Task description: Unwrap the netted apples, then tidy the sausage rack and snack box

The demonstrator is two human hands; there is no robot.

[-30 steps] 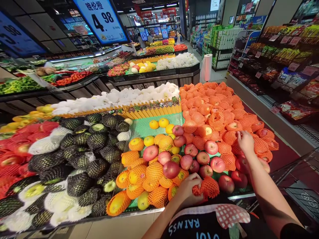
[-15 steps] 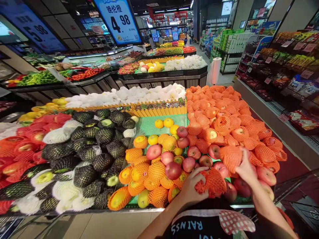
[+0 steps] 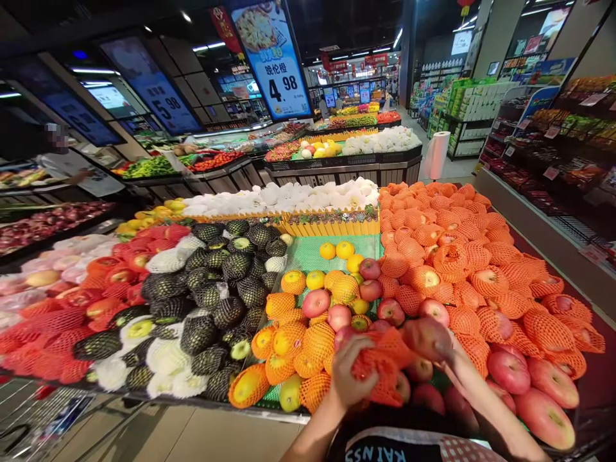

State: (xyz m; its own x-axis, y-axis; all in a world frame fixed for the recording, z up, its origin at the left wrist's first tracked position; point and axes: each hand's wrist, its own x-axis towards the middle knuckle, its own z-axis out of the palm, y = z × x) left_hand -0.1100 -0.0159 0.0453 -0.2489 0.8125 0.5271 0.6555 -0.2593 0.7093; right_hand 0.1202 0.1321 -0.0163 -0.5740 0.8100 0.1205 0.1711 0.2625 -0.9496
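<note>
My left hand [image 3: 353, 372] is closed around a bunch of orange foam fruit nets [image 3: 385, 366], just above the front of the fruit display. To its right, my right hand [image 3: 448, 358] grips a bare red apple [image 3: 424, 337], smeared by motion, beside the open end of the nets. Whether the apple touches the nets I cannot tell. Loose red apples [image 3: 509, 369] lie under and around my right forearm. Oranges in orange nets [image 3: 317, 340] sit to the left of my left hand.
Netted apples [image 3: 433, 224] are heaped at the right and back. Dark netted fruits [image 3: 235, 266] fill the left middle. A shopping cart [image 3: 43, 417] stands at the lower left. Another person [image 3: 72, 167] is at the far left. Price screens [image 3: 274, 64] hang above.
My right hand has moved left and down toward my left hand; a bare apple now shows in it where an orange net was. The view has shifted left and up.
</note>
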